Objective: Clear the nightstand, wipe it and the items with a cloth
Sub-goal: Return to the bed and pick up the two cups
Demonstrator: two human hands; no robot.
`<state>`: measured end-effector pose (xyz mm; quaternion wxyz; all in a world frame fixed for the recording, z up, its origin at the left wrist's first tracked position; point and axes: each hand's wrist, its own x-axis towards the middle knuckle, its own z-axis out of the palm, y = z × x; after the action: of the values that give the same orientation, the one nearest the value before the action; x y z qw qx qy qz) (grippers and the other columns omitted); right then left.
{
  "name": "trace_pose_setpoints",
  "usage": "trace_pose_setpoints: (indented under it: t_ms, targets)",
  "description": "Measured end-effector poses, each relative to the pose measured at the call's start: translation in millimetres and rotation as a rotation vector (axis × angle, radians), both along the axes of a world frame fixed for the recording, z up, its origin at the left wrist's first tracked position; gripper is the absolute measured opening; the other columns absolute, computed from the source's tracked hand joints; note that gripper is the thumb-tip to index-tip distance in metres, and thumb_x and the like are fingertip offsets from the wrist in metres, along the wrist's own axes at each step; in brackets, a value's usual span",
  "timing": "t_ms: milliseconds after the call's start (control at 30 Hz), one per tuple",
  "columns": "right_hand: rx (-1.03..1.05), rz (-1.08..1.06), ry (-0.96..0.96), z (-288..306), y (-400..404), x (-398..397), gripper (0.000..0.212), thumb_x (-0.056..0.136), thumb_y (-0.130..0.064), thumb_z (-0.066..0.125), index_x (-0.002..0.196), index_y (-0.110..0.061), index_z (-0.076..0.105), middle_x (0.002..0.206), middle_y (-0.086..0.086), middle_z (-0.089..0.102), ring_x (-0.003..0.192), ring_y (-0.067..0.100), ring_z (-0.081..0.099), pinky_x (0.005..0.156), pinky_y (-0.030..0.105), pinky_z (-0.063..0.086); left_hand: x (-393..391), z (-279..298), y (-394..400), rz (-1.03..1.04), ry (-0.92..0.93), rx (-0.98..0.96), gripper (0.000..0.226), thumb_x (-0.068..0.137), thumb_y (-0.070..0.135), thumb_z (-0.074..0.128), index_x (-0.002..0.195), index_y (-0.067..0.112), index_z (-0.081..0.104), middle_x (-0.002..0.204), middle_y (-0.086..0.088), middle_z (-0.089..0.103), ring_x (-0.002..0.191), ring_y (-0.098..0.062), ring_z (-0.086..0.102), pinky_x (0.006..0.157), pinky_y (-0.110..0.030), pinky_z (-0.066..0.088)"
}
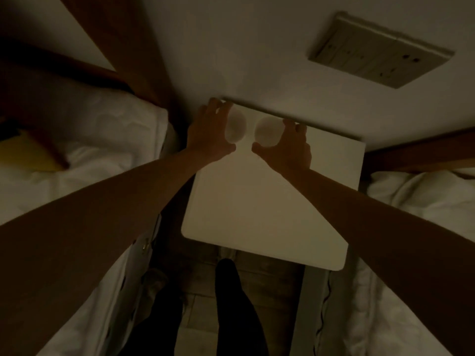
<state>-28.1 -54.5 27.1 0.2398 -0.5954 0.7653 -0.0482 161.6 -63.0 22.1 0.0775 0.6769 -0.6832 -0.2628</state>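
Observation:
A white nightstand (pixel 257 201) stands against the wall between two beds in dim light. At its far edge sit two pale round objects, seen from above, side by side. My left hand (pixel 208 132) curls round the left round object (pixel 236 127), fingers over its far side and thumb at its near side. My right hand (pixel 288 145) grips the right round object (pixel 267 132) the same way. What the round objects are cannot be told in the blur. No cloth is in view.
White bedding lies to the left (pixel 84 155) and to the right (pixel 411 206), with wooden headboards behind. A switch and socket panel (pixel 380 50) is on the wall above the nightstand. My dark-trousered legs (pixel 231 304) stand on the floor before it.

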Motion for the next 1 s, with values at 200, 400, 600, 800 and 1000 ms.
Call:
trace_pose_setpoints:
  t_ms: [200,400,600,800,1000]
  targets:
    - [-0.008,0.047,-0.009,-16,-21,4,0.097,0.064,-0.061,0.081,0.141,-0.019,0.040,0.135,0.006,0.044,0.111,0.029,0.062,0.077,0.033,0.042,-6,-17,-18,0.014,-0.030,-0.004,0.094,0.070,0.035,0.086,0.148,0.020,0.036,0.150,-0.009,0.037,0.134,-0.033,0.040,0.091,-0.050,0.054]
    - [-0.024,0.052,0.001,-19,-34,1,0.099,0.064,-0.060,0.082,0.140,-0.013,0.039,0.130,0.010,0.044,0.104,0.034,0.063,0.072,0.033,0.042,-11,-20,-30,0.047,-0.029,-0.026,0.096,0.069,0.037,0.086,0.150,0.021,0.036,0.149,-0.006,0.038,0.132,-0.031,0.042,0.083,-0.049,0.057]
    - [-0.026,0.083,-0.005,-19,-29,0,0.100,0.066,-0.059,0.082,0.143,-0.013,0.036,0.135,0.011,0.040,0.108,0.035,0.060,0.073,0.034,0.045,-11,-17,-32,0.041,-0.027,-0.013,0.096,0.072,0.035,0.085,0.152,0.019,0.033,0.151,-0.006,0.036,0.132,-0.030,0.042,0.087,-0.049,0.056]
    - [-0.051,0.071,0.018,-18,-26,-4,0.101,0.066,-0.057,0.083,0.144,-0.013,0.035,0.136,0.012,0.039,0.110,0.037,0.061,0.077,0.040,0.051,-13,-15,-30,0.042,-0.052,0.008,0.097,0.077,0.035,0.082,0.155,0.019,0.027,0.153,-0.008,0.032,0.133,-0.032,0.040,0.089,-0.048,0.056]
    - [-0.014,0.025,-0.001,-15,-31,2,0.099,0.066,-0.058,0.083,0.142,-0.012,0.038,0.134,0.012,0.041,0.108,0.038,0.062,0.074,0.039,0.047,-12,-14,-29,0.031,-0.044,0.031,0.105,0.076,0.040,0.083,0.158,0.022,0.020,0.157,-0.007,0.027,0.138,-0.031,0.037,0.093,-0.050,0.054]
